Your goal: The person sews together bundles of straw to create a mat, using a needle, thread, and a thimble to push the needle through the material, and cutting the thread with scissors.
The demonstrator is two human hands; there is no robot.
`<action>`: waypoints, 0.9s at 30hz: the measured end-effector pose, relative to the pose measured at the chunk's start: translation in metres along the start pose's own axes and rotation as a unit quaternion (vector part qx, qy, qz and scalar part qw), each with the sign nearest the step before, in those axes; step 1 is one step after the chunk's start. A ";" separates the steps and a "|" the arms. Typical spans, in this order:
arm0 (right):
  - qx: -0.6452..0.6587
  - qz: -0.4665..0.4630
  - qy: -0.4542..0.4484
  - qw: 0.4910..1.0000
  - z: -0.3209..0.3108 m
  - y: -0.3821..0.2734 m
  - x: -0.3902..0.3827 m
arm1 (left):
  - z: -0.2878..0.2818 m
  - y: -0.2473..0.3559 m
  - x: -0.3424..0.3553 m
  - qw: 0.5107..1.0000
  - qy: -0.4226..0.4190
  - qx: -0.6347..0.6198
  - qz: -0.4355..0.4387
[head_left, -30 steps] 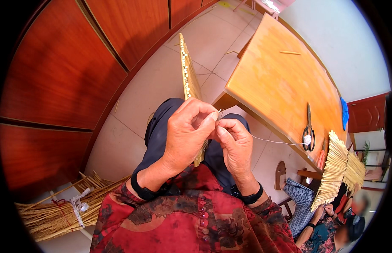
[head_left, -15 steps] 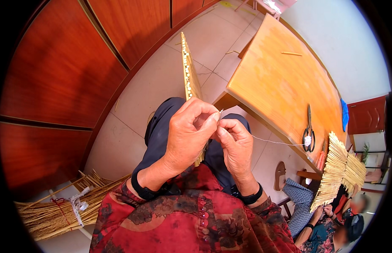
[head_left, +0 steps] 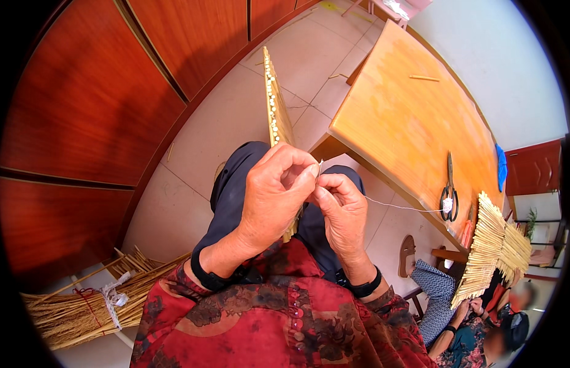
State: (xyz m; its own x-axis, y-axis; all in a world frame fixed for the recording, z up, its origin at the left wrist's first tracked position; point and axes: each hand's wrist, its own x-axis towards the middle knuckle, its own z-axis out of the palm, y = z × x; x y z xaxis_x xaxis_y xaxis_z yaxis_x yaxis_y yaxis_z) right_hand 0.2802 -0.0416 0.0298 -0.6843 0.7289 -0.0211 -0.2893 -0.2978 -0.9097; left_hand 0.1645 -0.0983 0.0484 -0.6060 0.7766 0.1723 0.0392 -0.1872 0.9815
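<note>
Head camera: left hand (head_left: pixel 273 193) and right hand (head_left: pixel 341 205) meeting above lap (head_left: pixel 231 193), both pinching thin needle-like piece (head_left: pixel 321 165), its long axis pointing forward. White thread (head_left: pixel 395 205) trailing from right hand to scissors (head_left: pixel 450 168) lying on orange wooden table (head_left: pixel 401 104). Stalk panel (head_left: pixel 272 101) standing on edge beyond hands, tiled floor (head_left: pixel 190 144) spreading below, red-brown paneling (head_left: pixel 190 43) lining left.

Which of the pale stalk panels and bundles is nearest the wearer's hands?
The panel standing on edge, partly hidden behind the left hand. The other stalkwork is at far right, and the tied bundle lies at lower left.
</note>
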 end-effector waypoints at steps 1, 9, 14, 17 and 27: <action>-0.001 0.001 -0.001 1.000 0.000 0.000 0.000 | 0.000 0.000 0.000 1.000 0.002 -0.002 0.010; -0.019 -0.035 0.041 0.998 0.002 -0.021 -0.002 | -0.017 0.040 0.009 0.957 -0.181 -0.054 0.221; -0.012 -0.164 -0.040 0.986 0.008 -0.050 -0.013 | -0.018 0.082 -0.005 0.820 -0.370 -0.376 0.221; -0.023 -0.168 -0.065 0.983 0.009 -0.055 -0.018 | 0.025 0.088 -0.013 0.799 -0.175 -0.441 0.369; -0.034 -0.132 -0.055 0.989 0.003 -0.054 -0.021 | 0.012 0.085 -0.009 0.802 -0.163 -0.418 0.394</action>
State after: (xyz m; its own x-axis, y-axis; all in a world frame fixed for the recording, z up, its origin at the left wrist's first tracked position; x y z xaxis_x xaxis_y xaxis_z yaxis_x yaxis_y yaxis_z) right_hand 0.3084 -0.0426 0.0808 -0.6603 0.7037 0.2623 -0.4248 -0.0620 -0.9031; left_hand 0.1834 -0.1139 0.1316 -0.4092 0.3090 0.8586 -0.3203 -0.9297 0.1819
